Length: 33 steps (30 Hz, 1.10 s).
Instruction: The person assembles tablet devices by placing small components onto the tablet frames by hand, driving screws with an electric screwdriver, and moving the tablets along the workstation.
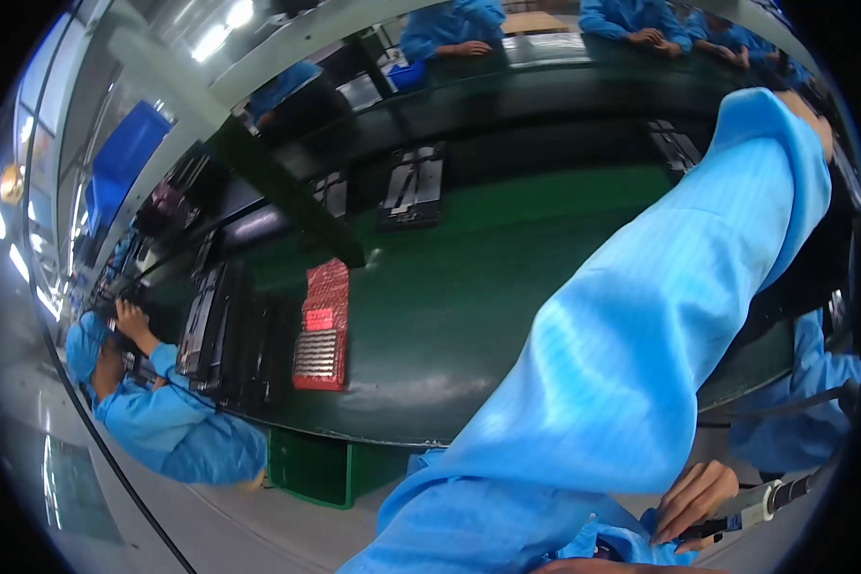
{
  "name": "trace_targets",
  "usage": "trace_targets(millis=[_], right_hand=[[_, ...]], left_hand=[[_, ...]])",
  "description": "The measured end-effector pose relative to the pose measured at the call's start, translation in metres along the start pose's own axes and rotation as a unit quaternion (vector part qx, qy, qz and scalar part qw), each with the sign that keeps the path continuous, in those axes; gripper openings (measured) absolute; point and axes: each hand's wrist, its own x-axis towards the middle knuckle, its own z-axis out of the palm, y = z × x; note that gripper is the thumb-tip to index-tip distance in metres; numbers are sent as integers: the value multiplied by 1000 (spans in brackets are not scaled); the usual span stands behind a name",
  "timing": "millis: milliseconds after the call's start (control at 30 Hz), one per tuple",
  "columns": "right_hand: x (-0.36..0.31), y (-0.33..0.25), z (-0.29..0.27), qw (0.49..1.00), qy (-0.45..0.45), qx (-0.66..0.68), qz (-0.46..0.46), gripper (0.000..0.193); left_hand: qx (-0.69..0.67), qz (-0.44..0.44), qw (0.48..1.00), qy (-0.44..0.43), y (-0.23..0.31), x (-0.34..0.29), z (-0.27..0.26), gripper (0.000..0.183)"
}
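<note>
A large light-blue sleeve (641, 316) runs from the lower middle to the upper right. It appears to be my left arm, stretched across the bench. My left hand (810, 122) shows only in part past the cuff, at the dark rim, so its fingers and anything in them are hidden. Low on the right, close to my body, my right hand (700, 497) is closed, its fingers curled round the dark end of a slim black-and-white tool (758, 504). Dark flat device panels (674, 146) lie beyond the left sleeve.
Red bubble wrap (327, 287) with a row of small metallic parts (316, 354) lies on the green bench (430, 316). A green post (282, 187) rises from the bench. Stacked dark panels (206, 320) and a co-worker (167, 421) are at left. Other blue-sleeved people sit opposite.
</note>
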Motion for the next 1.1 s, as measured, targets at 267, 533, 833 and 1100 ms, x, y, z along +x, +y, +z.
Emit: trace_targets(millis=[267,533,833,1100], right_hand=[[11,22,-22,999,25,-6,19,26],[30,88,-69,978,191,77,-37,30],[91,129,-97,943,286,135,101,46],[98,149,-91,930,358,79,33,57]], left_hand=[[121,192,967,120,-88,-41,-115,35],[-280,51,744,604,-286,-250,-454,19],[299,-139,882,337,-438,-190,-662,69],[235,-134,882,387,-406,-79,-665,54]])
